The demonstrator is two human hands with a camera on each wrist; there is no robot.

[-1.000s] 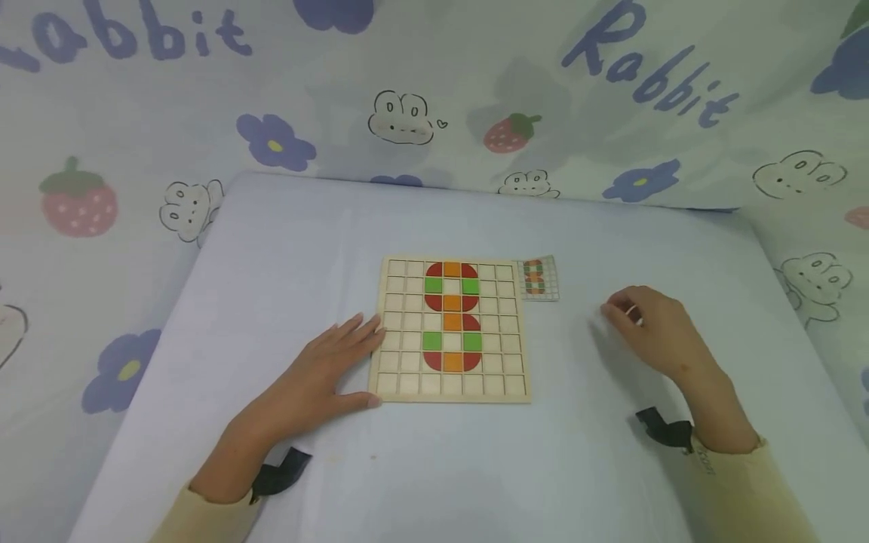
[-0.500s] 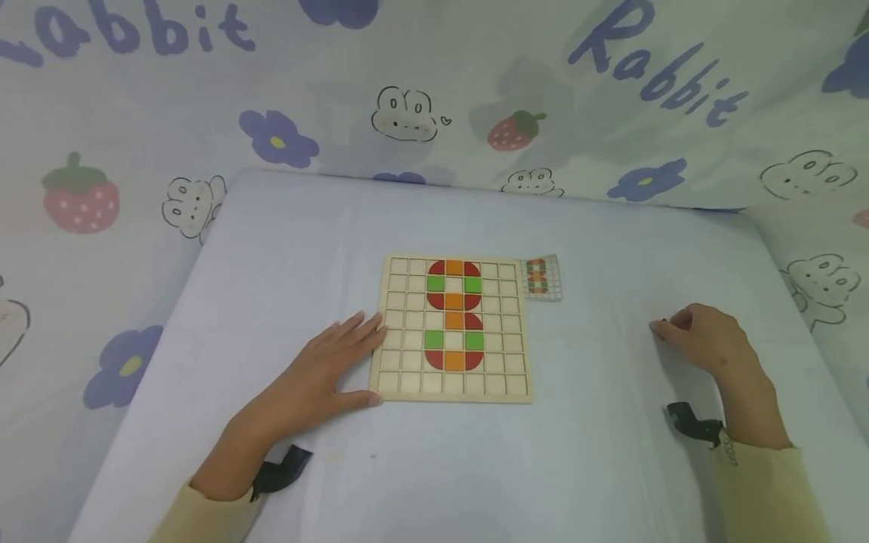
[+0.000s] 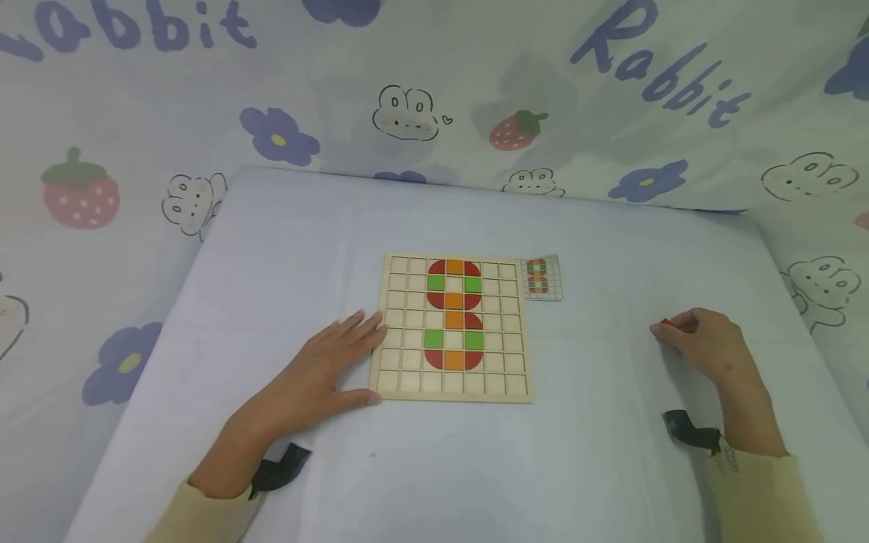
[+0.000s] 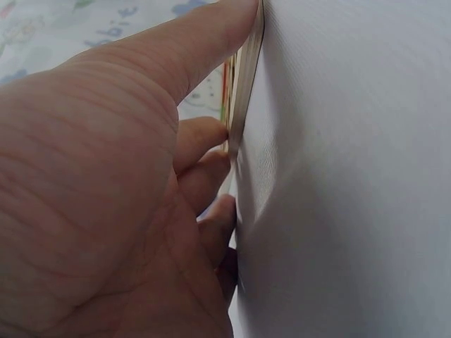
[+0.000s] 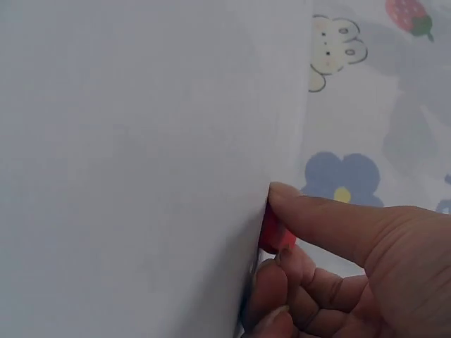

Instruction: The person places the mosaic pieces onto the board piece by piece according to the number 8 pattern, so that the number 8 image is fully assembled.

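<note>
A square wooden grid board (image 3: 505, 362) lies flat on the white table, with red, orange and green tiles forming a figure in its middle columns. Against its left side rests my left hand (image 3: 315, 373), fingers spread and fairly straight, fingertips and thumb at the edge. The left wrist view shows that hand (image 4: 134, 183) touching the board's edge (image 4: 246, 77). Well right of the board, my right hand (image 3: 709, 343) pinches a small red tile (image 5: 276, 232) between thumb and fingers, at the table surface. Only a bit of that red tile shows in the head view.
A small printed card (image 3: 541, 279) with a similar coloured pattern lies by the board's upper right corner. Behind the table (image 3: 577, 467) hangs a cloth (image 3: 434, 68) printed with rabbits, flowers and strawberries.
My right hand has moved rightward and slightly toward me, away from the board; a red tile now shows at its fingertips. My left hand stays at the board's edge.
</note>
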